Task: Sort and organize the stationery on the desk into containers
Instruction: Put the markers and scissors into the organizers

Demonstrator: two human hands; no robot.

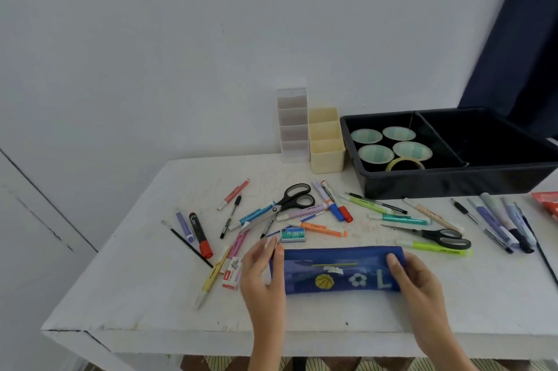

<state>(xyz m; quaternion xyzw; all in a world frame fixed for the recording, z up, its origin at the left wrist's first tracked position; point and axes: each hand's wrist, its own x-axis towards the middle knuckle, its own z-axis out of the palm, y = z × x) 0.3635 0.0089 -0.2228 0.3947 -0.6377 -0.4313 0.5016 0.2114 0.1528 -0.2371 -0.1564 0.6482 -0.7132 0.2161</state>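
Blue pencil case (pixel 341 269) lying left-right, left hand (pixel 262 275), right hand (pixel 420 280) gripping ends

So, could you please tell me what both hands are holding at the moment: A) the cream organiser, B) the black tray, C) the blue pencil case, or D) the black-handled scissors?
C: the left hand holds one end of the blue pencil case and the right hand grips the other end.

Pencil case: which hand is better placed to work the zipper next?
Left, probably. The left hand pinches something small at the top left corner of the blue pencil case, likely the zip pull; the right hand grips the far end, steadying it.
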